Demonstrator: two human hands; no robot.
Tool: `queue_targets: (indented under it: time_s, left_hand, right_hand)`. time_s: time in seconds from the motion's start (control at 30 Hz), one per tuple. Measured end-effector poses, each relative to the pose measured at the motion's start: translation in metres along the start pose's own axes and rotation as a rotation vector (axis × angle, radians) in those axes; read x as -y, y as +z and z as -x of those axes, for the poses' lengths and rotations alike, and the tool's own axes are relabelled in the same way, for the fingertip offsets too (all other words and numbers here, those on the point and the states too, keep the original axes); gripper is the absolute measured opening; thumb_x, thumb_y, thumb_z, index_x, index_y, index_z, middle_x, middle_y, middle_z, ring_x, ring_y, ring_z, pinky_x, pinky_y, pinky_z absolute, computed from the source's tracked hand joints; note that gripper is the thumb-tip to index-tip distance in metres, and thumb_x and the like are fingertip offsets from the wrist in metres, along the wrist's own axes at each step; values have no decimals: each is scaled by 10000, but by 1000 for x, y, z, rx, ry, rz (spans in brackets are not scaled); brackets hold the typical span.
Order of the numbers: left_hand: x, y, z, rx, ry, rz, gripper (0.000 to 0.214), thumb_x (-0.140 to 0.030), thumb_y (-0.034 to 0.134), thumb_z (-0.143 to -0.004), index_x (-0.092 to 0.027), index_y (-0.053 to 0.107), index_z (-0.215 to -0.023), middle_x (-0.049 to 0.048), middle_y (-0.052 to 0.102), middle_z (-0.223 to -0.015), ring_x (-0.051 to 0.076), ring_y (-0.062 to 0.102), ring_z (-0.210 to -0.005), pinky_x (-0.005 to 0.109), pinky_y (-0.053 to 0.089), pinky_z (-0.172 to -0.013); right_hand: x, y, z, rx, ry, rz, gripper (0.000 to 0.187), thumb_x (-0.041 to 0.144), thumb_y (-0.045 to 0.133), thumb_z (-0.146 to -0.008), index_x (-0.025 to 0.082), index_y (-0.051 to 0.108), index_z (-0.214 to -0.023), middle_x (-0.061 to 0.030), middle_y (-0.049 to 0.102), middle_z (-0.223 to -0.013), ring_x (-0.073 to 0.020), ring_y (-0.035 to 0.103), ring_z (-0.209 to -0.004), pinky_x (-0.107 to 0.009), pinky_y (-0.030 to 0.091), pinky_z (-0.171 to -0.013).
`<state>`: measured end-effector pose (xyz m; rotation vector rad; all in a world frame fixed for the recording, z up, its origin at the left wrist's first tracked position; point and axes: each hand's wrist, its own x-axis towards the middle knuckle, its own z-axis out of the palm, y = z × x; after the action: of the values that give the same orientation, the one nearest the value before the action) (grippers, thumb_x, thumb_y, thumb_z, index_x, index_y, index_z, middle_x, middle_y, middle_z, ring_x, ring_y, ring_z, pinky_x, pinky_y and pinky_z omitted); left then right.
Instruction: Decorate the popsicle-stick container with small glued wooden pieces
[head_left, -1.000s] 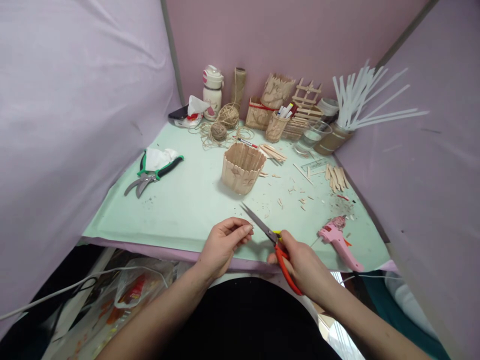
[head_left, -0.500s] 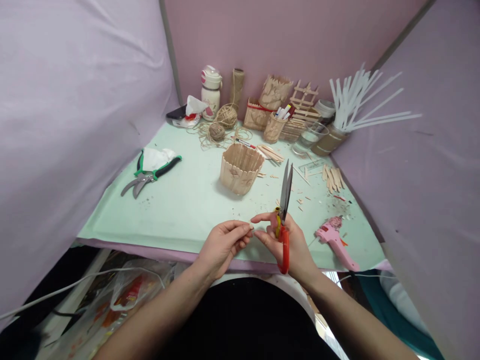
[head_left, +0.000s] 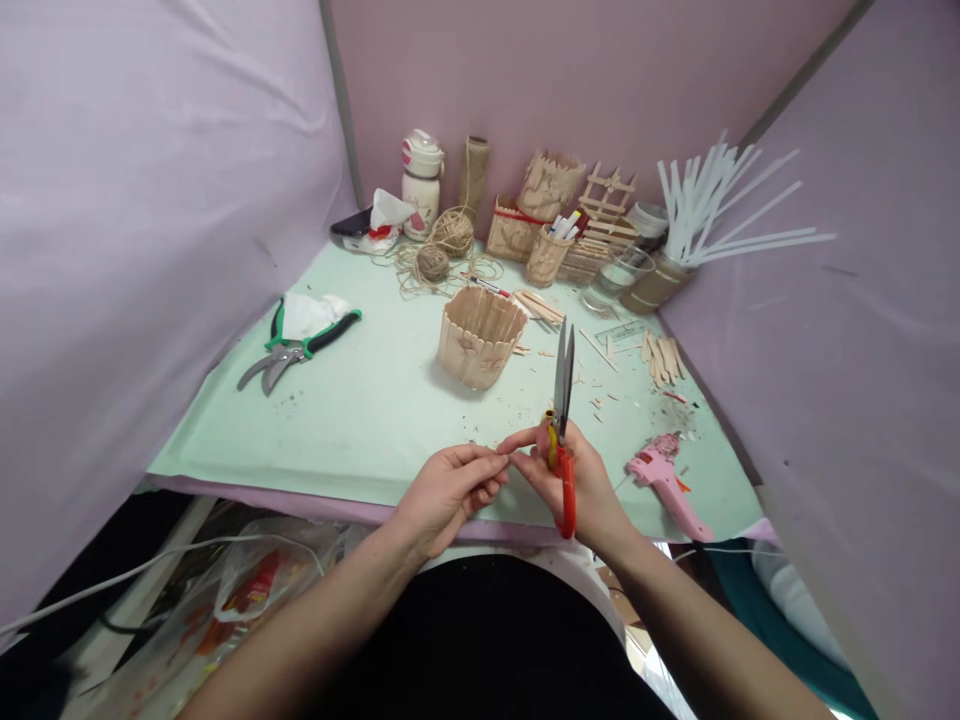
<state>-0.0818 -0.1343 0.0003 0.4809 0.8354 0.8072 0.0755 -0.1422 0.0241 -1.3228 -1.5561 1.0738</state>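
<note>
My left hand (head_left: 457, 492) is closed in a pinch above the front edge of the table. Whatever lies between its fingertips is too small and hidden to make out. My right hand (head_left: 581, 485) holds a pair of scissors (head_left: 568, 490) with red and yellow handles, the blades pointing up and away from me. The thumb and forefinger of that hand meet the left fingertips. Beyond both hands stands an oval basket of wooden craft sticks (head_left: 476, 350), upright, with small decorations on its front.
Green-handled pruning shears (head_left: 289, 350) lie at left, a pink glue gun (head_left: 667, 480) at right. Wood scraps and craft sticks (head_left: 663, 358) are scattered on the right. Twine (head_left: 433, 262), a bottle (head_left: 421, 190), a glass of water (head_left: 616, 280) and white glue sticks (head_left: 697, 210) stand behind.
The right thumb and forefinger have closed in to meet the left fingertips. The scissors have shifted slightly left with the right hand. The left hand has barely moved.
</note>
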Motion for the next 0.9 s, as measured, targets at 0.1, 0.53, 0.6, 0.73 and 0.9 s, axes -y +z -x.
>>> queue_targets:
  time_s: [0.1, 0.53, 0.6, 0.73, 0.9]
  left_hand:
    - [1, -1, 0, -6, 28, 21, 192, -276, 786, -676, -114, 688, -708, 18, 616, -653, 38, 506, -553, 139, 395, -533]
    - [5, 1, -1, -89, 370, 197, 162, -257, 772, -704, -144, 667, -753, -23, 563, -683, 44, 480, -605, 154, 394, -574]
    - [6, 1, -1, -92, 378, 197, 158, -254, 770, -706, -147, 668, -761, -23, 564, -690, 44, 473, -603, 156, 389, -574]
    - [6, 1, -2, -94, 391, 203, 171, -258, 778, -695, -146, 667, -760, -19, 571, -705, 46, 467, -602, 164, 384, -574]
    - [7, 1, -2, -104, 380, 209, 188, -265, 793, -673, -148, 667, -748, -20, 576, -704, 49, 471, -608, 168, 389, -583]
  right_hand:
    - [5, -4, 3, -6, 41, 94, 247, 403, 565, -861, 239, 383, -831, -19, 637, -896, -114, 460, -580, -256, 386, -561]
    - [5, 2, 29, 156, 215, 893, 372, 528, 574, -793, 225, 372, -871, -49, 608, -841, -210, 564, -662, -269, 281, -536]
    - [5, 3, 29, 157, 219, 912, 393, 550, 574, -791, 227, 361, -860, -47, 611, -820, -221, 575, -666, -267, 268, -529]
    - [8, 3, 28, 168, 235, 915, 392, 556, 559, -804, 228, 351, -850, -41, 616, -799, -225, 585, -658, -264, 257, -526]
    - [9, 3, 28, 185, 260, 917, 328, 506, 525, -834, 223, 360, -844, -46, 634, -779, -218, 592, -637, -262, 241, -521]
